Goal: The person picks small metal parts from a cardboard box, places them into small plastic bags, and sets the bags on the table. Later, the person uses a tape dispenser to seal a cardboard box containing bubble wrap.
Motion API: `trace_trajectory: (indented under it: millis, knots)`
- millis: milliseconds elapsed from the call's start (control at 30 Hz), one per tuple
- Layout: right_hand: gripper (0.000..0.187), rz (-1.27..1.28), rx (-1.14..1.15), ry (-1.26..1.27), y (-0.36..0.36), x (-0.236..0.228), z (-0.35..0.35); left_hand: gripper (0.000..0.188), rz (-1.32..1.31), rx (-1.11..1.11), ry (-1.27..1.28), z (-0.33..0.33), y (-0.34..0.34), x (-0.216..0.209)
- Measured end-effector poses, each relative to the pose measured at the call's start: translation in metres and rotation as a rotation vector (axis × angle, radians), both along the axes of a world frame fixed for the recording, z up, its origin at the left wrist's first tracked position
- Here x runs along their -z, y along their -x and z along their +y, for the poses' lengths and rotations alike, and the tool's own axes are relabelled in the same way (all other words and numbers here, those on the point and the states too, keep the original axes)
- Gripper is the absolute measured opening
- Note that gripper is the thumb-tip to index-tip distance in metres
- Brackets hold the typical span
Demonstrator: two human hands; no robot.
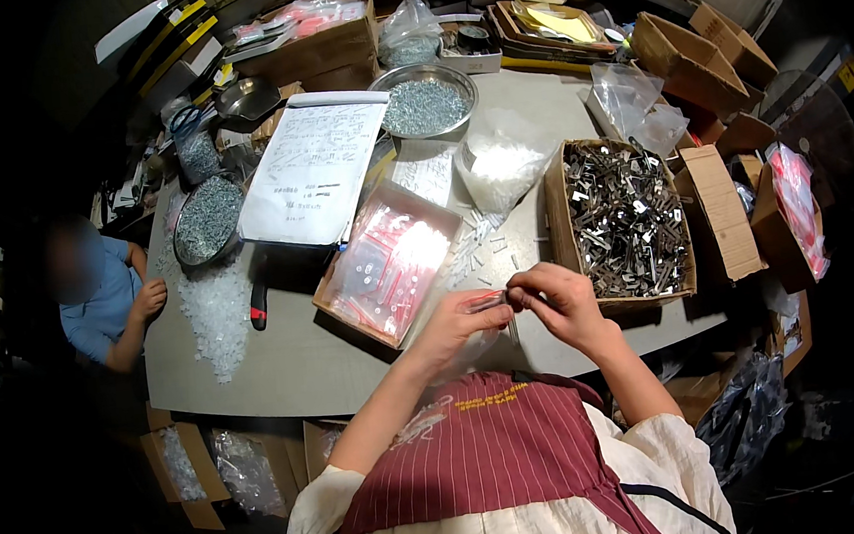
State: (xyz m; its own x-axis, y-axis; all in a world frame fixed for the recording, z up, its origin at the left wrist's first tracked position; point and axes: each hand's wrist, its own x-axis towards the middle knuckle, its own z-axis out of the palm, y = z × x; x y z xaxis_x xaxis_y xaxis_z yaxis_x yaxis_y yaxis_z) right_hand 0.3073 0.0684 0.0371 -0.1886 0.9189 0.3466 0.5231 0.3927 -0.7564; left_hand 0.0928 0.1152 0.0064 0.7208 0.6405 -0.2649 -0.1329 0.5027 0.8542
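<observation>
Both hands meet in front of my apron, at the near side of the table. My left hand is closed around a small transparent plastic bag with a red strip; something dark and narrow seems to lie in it. The thumb and fingers of my right hand pinch the bag's right end. Just left of my hands stands a shallow cardboard box of small red-edged bags. On the right, close to my right hand, is a carton heaped with dark metal brackets.
Loose white plastic plugs lie behind my hands, near a bag of white pieces. Metal bowls of screws stand farther back. A clipboard, a red-black handled tool and a transparent plastic pile are left. Another person sits at far left.
</observation>
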Motion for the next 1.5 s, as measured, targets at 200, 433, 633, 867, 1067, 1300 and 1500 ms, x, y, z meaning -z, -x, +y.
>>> trace_trajectory:
  millis: [200,433,633,867,1067,1300,1500]
  knots:
    - [0.015,0.458,0.131,0.365,-0.003,0.001,-0.001,0.023,0.071,-0.105,-0.270,0.000,-0.001,0.010]
    - [0.012,-0.158,0.149,-0.002,0.038,0.010,-0.004,0.022,0.375,-0.316,-1.063,-0.008,-0.012,0.021]
    - [0.035,-0.388,0.248,-0.041,0.045,0.010,-0.001,0.028,0.410,-0.347,-0.941,-0.024,-0.021,0.026]
    - [0.028,-0.380,-0.211,-0.108,0.015,-0.026,0.005,0.021,0.106,-0.080,-0.227,-0.012,-0.004,0.019]
    - [0.043,-0.398,-0.265,0.000,0.005,0.008,0.008,0.024,0.111,-0.156,-0.193,-0.010,0.007,0.042]
    - [0.063,-0.345,-0.414,0.183,0.034,0.075,-0.005,0.024,0.252,-0.402,-0.331,-0.025,0.043,0.062]
    - [0.041,-0.618,-0.659,-0.030,0.074,0.083,0.025,0.021,0.382,-0.486,-0.481,-0.029,0.054,0.059]
